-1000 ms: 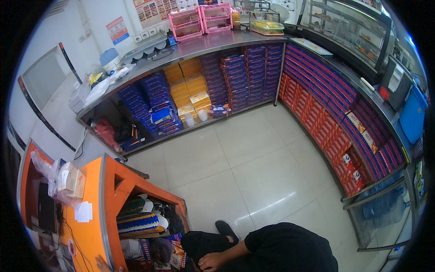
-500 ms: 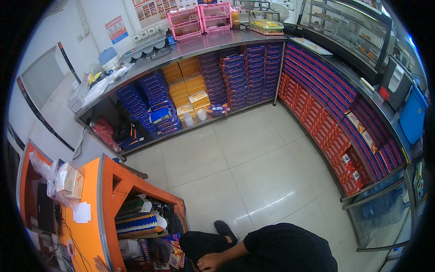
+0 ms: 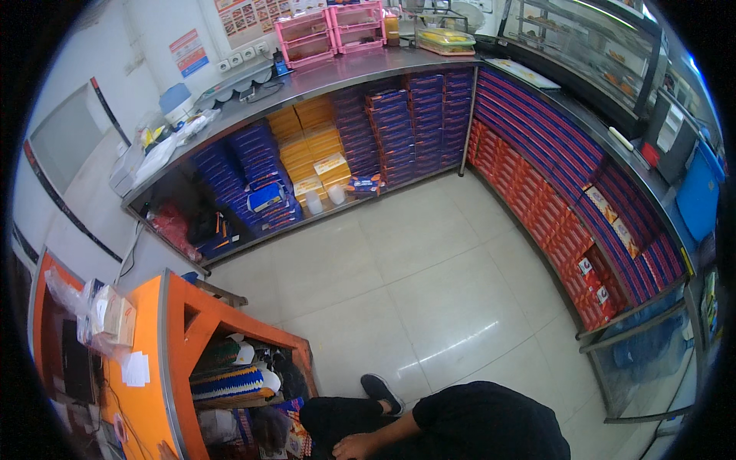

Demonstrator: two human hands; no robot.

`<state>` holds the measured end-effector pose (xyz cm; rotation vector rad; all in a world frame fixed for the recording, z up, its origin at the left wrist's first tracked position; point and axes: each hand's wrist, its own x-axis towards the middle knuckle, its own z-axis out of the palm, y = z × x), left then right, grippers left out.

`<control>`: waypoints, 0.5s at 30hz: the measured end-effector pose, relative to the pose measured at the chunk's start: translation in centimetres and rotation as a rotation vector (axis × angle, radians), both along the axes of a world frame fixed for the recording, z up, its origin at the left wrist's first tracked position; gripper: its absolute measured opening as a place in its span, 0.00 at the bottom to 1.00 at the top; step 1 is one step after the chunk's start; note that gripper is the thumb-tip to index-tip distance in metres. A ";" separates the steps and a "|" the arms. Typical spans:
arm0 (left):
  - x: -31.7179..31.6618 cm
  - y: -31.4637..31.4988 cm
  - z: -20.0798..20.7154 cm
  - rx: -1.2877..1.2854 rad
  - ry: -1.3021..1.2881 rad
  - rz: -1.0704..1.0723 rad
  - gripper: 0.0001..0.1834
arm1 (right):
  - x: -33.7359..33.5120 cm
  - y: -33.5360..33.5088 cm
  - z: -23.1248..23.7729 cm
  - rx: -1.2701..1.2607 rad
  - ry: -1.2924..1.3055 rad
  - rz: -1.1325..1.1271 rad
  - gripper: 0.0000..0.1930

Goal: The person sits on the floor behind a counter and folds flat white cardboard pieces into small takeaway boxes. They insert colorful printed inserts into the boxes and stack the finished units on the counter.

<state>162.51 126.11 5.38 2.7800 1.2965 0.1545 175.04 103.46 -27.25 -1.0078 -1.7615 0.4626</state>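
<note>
My left hand (image 3: 166, 451) shows only its fingers at the lower edge, lying stretched out on the orange desk (image 3: 149, 330) near its metal-trimmed edge, with nothing in them. Across my dark-trousered leg (image 3: 330, 418) rests my right hand (image 3: 353, 446), its fingers loosely laid and holding nothing that shows. White paper slips (image 3: 136, 369) and a thin cable lie on the desktop above the left hand. Beside my leg, the desk's open shelf holds a blue, white and yellow striped stack (image 3: 230, 386) and a dark plastic bag (image 3: 270, 425).
Plastic-wrapped boxes (image 3: 111, 314) sit on the desk beside a dark screen (image 3: 77, 360). Along the far wall a metal counter (image 3: 322, 75) stands over stacked blue and yellow boxes. Red and purple boxes (image 3: 529, 184) line the right side under a glass display case (image 3: 575, 57). Pale floor tiles (image 3: 399, 284) lie between.
The view has shifted slightly, and the desk sits a little lower in the picture. Less of my left hand shows at the lower edge. My right hand stays on my leg.
</note>
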 end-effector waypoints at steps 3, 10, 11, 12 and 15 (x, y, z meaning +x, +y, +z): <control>-0.4 0.5 -0.3 -0.037 -0.040 -0.009 0.42 | 0.8 -0.3 0.5 0.067 0.047 -0.053 0.10; -2.5 4.2 -2.3 0.032 0.038 -0.035 0.46 | 4.4 -1.0 1.4 0.154 0.103 -0.103 0.10; -2.4 5.2 -2.6 0.035 0.046 -0.038 0.46 | 4.8 -1.0 1.5 0.158 0.108 -0.108 0.10; -2.3 6.1 -2.9 0.038 0.053 -0.039 0.47 | 5.1 -1.1 1.6 0.161 0.110 -0.117 0.10; -2.3 7.3 -3.2 0.273 -0.244 -0.776 0.47 | 5.8 -1.2 1.7 0.173 0.108 -0.122 0.10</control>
